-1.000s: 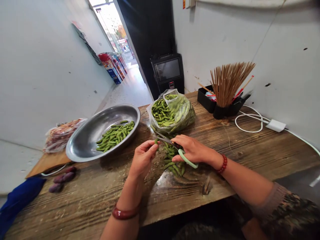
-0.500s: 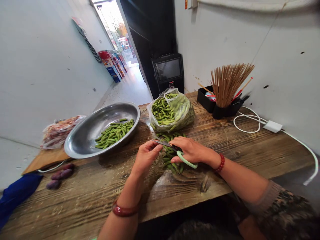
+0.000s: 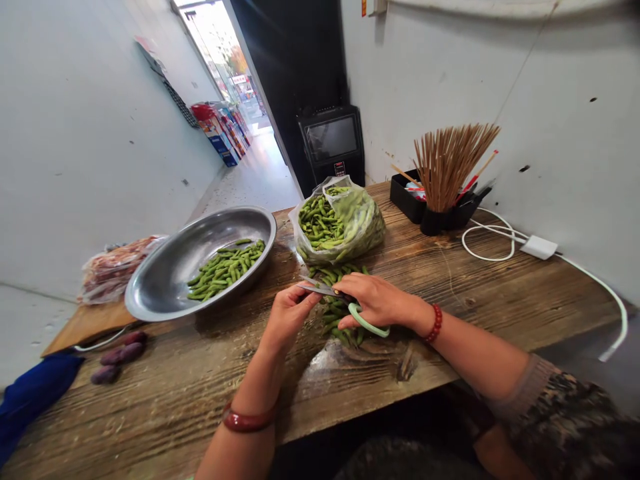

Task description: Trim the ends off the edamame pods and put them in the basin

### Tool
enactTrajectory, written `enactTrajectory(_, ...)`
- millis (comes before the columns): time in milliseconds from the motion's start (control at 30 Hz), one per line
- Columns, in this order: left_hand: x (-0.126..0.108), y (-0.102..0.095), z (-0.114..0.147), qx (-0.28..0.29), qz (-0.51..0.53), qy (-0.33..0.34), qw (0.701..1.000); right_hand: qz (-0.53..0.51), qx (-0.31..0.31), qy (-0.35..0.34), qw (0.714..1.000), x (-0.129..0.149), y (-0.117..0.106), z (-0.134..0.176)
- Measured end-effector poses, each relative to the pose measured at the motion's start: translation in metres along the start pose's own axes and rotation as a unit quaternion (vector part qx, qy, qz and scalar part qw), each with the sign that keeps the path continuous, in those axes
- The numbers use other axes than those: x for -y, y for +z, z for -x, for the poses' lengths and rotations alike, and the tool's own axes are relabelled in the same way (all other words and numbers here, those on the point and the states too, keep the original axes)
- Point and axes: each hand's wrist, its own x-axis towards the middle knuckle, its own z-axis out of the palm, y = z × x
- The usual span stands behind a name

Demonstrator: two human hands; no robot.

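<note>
My right hand [image 3: 383, 301] is wrapped round scissors with pale green handles [image 3: 367, 323], the blades pointing left. At the blade tips, my left hand [image 3: 286, 319] is closed in a pinch of thumb and fingers; whatever it pinches is too small and covered to make out. Green soybean pods [image 3: 334, 313] lie on the table under and behind the scissors. Just beyond them a clear plastic bag [image 3: 367, 230] bulges with more pods. To the left, a wide metal basin [image 3: 160, 267] holds a heap of pods [image 3: 227, 268] on its right side.
Purplish oval roots or fruits [image 3: 120, 357] lie left, near a blue cloth [image 3: 43, 383]. Wrapped meat-like food [image 3: 117, 267] rests on a wooden board [image 3: 83, 325]. At the back right are a black holder with wooden sticks [image 3: 450, 170] and a white cable with adapter [image 3: 539, 247].
The scissor blades now show a gap between them near my left fingertips. Both hands stay in nearly the same place, and the whole view has shifted slightly.
</note>
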Motion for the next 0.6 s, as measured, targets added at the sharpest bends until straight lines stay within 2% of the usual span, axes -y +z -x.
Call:
enactTrajectory(200, 0.0056, -0.0032, -0.0024, 0.027, 0.06, -0.035, 0.997, -0.013, 0.016, 0.008, 1.0, 0.0035, -0.0035, -0.0011)
enactTrajectory(600, 0.0042, -0.005, -0.0041, 0.012, 0.186, -0.109, 0.977, -0.075, 0.025, -0.001, 0.997, -0.0002, -0.0016, -0.0017)
